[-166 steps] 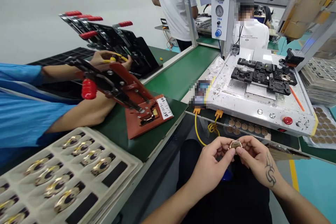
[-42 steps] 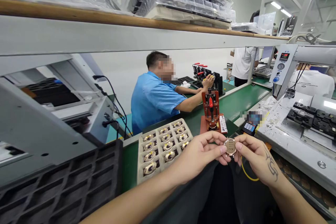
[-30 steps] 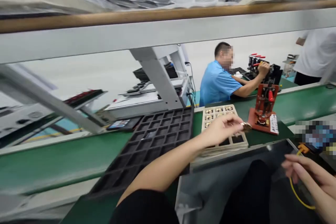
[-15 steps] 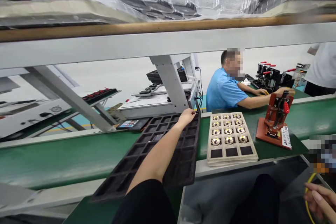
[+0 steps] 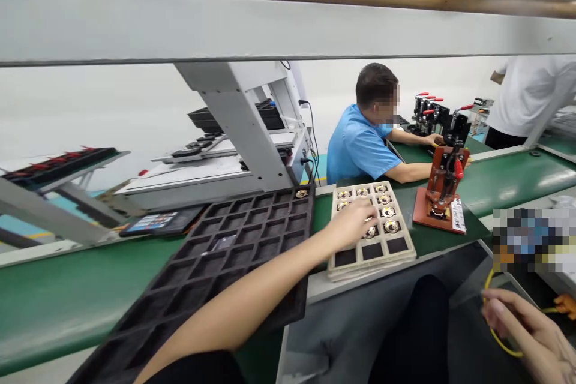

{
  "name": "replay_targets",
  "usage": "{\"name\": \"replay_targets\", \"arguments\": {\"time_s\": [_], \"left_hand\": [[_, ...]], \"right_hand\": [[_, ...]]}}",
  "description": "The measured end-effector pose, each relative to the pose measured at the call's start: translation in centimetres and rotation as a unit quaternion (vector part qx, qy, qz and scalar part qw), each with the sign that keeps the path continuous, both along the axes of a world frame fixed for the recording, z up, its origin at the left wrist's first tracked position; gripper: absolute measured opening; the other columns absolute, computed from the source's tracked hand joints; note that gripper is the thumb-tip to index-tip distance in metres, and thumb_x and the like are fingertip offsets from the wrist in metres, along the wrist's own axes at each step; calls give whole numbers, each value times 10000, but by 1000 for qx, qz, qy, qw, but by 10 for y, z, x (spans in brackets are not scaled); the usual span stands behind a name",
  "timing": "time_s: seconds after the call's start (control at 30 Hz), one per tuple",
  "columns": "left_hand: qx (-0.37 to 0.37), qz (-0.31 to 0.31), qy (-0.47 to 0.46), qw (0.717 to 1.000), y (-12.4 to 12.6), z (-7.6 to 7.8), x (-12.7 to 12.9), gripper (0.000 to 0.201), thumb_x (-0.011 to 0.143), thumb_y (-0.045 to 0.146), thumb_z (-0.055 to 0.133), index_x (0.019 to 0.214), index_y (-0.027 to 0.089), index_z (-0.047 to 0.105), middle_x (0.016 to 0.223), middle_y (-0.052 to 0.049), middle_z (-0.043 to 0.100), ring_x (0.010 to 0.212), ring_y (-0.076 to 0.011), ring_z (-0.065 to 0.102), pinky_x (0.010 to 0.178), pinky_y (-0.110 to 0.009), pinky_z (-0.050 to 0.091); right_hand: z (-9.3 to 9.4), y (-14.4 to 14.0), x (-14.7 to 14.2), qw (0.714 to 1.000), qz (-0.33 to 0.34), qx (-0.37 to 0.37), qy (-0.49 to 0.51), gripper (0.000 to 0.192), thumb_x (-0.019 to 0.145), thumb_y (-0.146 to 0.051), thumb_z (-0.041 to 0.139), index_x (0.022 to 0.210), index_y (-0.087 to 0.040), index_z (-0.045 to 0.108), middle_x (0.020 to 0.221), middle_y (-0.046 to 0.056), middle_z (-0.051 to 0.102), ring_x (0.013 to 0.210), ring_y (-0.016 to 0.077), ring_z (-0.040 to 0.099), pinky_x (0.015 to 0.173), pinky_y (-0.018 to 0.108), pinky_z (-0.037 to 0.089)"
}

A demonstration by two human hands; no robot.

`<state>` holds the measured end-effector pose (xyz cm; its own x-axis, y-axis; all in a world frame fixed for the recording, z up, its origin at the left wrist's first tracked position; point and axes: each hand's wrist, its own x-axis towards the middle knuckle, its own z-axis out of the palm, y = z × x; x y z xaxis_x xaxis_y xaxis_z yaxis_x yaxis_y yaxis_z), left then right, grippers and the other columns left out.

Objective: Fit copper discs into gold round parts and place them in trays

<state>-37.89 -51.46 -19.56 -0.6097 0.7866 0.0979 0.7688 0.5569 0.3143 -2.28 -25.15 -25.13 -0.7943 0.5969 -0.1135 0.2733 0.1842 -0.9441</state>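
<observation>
The two hands are well apart. The left hand (image 5: 355,222) is over the beige tray (image 5: 373,265), fingers bent down among the gold watch pieces (image 5: 391,226); whether it grips one, I cannot tell. The pieces sit close together, so a fingertip could catch a neighbour and tip or scratch it, and a weak pinch could drop one onto the desk (image 5: 477,231). Another watch piece (image 5: 301,193) lies in the far corner of the dark tray (image 5: 236,257); the left forearm crosses above that tray — a low sweep could jolt it. The right hand (image 5: 526,324) has curled fingers, its grip unclear, right beside a yellow cable (image 5: 500,343) — an unwatched pull could snag it.
</observation>
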Motion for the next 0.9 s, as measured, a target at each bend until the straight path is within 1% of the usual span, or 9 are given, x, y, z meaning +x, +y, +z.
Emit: {"name": "replay_targets", "arguments": {"time_s": [0.1,0.17,0.3,0.43,0.6,0.67,0.73,0.8,0.9], "left_hand": [[-18,-16,11,1000,42,-15,27,213,993,338,758,908,144,782,1093,-155,763,1191,-333,684,1109,-503,505],[-35,-8,11,999,56,-22,29,224,984,354,782,955,132,762,1103,-133,765,1148,-307,704,1078,-521,532],[-48,7,-10,999,59,-26,17,256,1007,410,762,997,156,728,1045,-56,757,982,-228,726,936,-448,602],[7,-6,-17,1000,62,-8,21,186,965,303,739,848,173,674,902,-50,711,861,-242,705,804,-384,585],[118,-183,-15,976,102,37,82,152,1026,202,546,984,219,691,1049,-84,737,1001,-241,717,909,-350,568],[160,-296,-22,941,125,51,113,194,1059,200,527,1064,230,719,1115,-104,757,1066,-238,730,958,-338,571],[206,-403,-21,892,147,58,140,240,1085,188,508,1141,222,739,1169,-141,772,1103,-252,743,979,-347,582],[235,-471,-9,850,167,62,159,275,1104,185,488,1189,210,748,1201,-169,781,1122,-272,750,981,-366,599],[232,-510,18,828,193,64,180,303,1126,206,462,1175,205,761,1184,-170,793,1128,-283,756,983,-384,618]], "right_hand": [[33,-18,-12,998,26,59,18,459,859,-665,761,1035,-260,885,837,75,837,756,262,807,715,254,683],[43,-20,-6,997,27,76,13,459,857,-673,750,1019,-265,883,823,69,836,764,259,813,723,240,681],[40,-4,26,998,12,54,-26,479,764,-708,800,931,-270,898,768,69,834,730,286,820,672,255,687],[27,12,49,999,-8,34,-3,545,850,-764,719,951,-257,893,766,82,815,708,285,785,647,293,673],[36,11,35,994,-14,10,106,588,1097,-673,453,1205,-221,814,949,104,801,809,253,749,745,353,631],[55,9,23,987,-18,18,157,505,1068,-616,591,1357,-229,740,1089,104,787,897,245,740,821,369,626],[77,10,16,980,1,28,196,594,947,-529,807,1448,-240,671,1205,101,754,962,244,729,849,371,629],[95,15,18,978,10,48,203,580,879,-418,891,1393,-233,695,1128,70,746,854,209,708,764,341,626],[107,23,36,974,-23,107,198,364,903,-318,859,1238,-220,757,909,9,709,717,168,651,689,313,595]]}}
